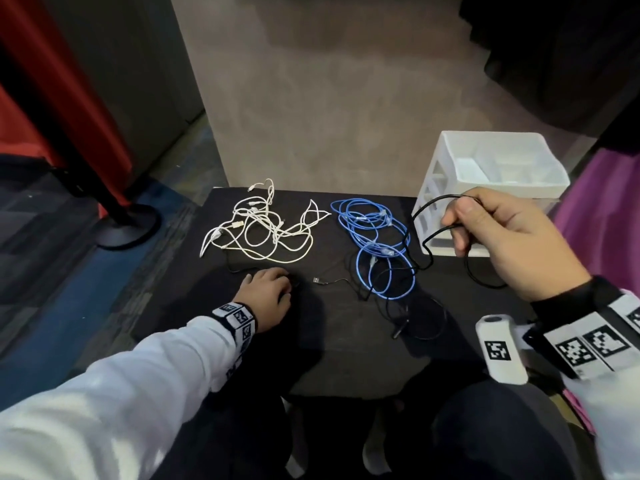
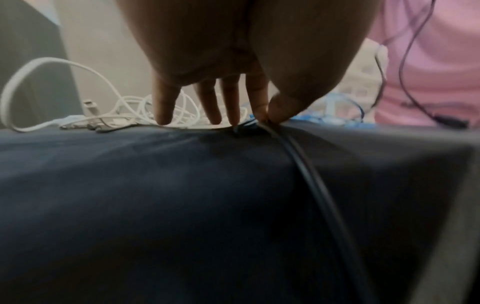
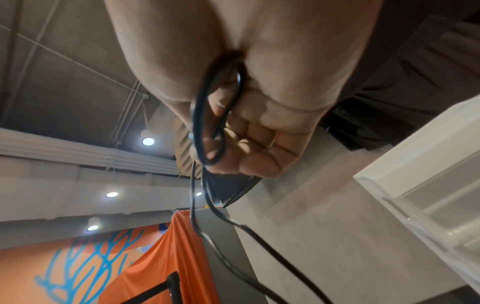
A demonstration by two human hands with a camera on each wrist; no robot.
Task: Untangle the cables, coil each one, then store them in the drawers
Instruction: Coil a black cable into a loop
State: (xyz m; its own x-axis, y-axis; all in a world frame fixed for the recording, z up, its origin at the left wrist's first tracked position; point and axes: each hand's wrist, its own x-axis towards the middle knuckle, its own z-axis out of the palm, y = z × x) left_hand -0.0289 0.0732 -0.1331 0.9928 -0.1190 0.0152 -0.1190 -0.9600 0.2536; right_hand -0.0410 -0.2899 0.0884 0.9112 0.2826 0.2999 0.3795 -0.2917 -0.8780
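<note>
A black cable (image 1: 433, 201) loops up from the black table (image 1: 329, 358) into my right hand (image 1: 457, 223), raised in front of the white drawer unit (image 1: 491, 188). In the right wrist view the fingers (image 3: 257, 162) curl round several loops of the black cable (image 3: 197, 115). My left hand (image 1: 285, 285) rests on the table near the front; in the left wrist view its thumb and forefinger (image 2: 262, 119) pinch the black cable (image 2: 306, 164) against the cloth. A white cable tangle (image 1: 256, 226) lies behind it, a blue cable tangle (image 1: 377, 244) to its right.
Another black lead with a plug (image 1: 415, 320) lies at the front right, and a USB plug (image 1: 317, 280) near the left hand. A stanchion base (image 1: 124, 226) stands on the floor at the left. A purple cloth (image 1: 602, 209) hangs at the right.
</note>
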